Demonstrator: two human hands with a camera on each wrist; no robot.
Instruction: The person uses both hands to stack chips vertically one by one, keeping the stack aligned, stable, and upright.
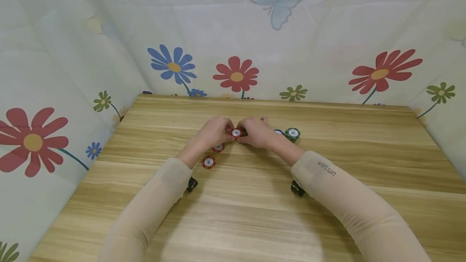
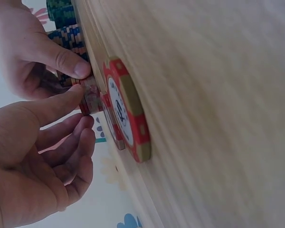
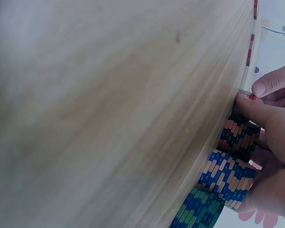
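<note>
A short stack of red poker chips (image 1: 236,132) marked 5 stands on the table between both hands. My left hand (image 1: 218,130) pinches its left side between thumb and index finger; the other fingers curl loosely in the left wrist view. From the right, my right hand (image 1: 257,132) grips the same stack with thumb and fingers. Two single red chips, one (image 1: 209,162) nearer me and another (image 1: 218,147) by the left wrist, lie flat. Beside the right palm stands a black chip stack (image 3: 238,137), followed by a blue stack (image 3: 226,178) and a green stack (image 3: 197,209).
The wooden table (image 1: 247,213) reaches back to a pale curtain (image 1: 214,23) printed with flowers and a butterfly. A black wrist device shows under each sleeve, one on the left (image 1: 192,184) and one on the right (image 1: 297,188).
</note>
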